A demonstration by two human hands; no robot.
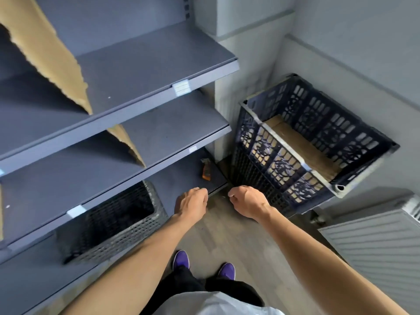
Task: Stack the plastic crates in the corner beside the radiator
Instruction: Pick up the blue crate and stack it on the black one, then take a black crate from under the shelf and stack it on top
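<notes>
A dark blue plastic crate (293,142) with lattice sides sits on top of a black crate (254,178) in the corner, left of the white radiator (377,242). Brown cardboard lies inside the top crate. A grey perforated crate (113,223) stands on the bottom shelf at the lower left. My left hand (191,204) and my right hand (246,202) hang in front of me, low between the shelf and the stack, fingers curled, holding nothing. The right hand is just short of the stack's near corner and does not touch it.
Grey metal shelving (141,71) fills the left side, with torn cardboard dividers (50,53) on it. A small orange and black object (206,172) lies on the bottom shelf near the corner. Wooden floor runs under my purple shoes (181,260).
</notes>
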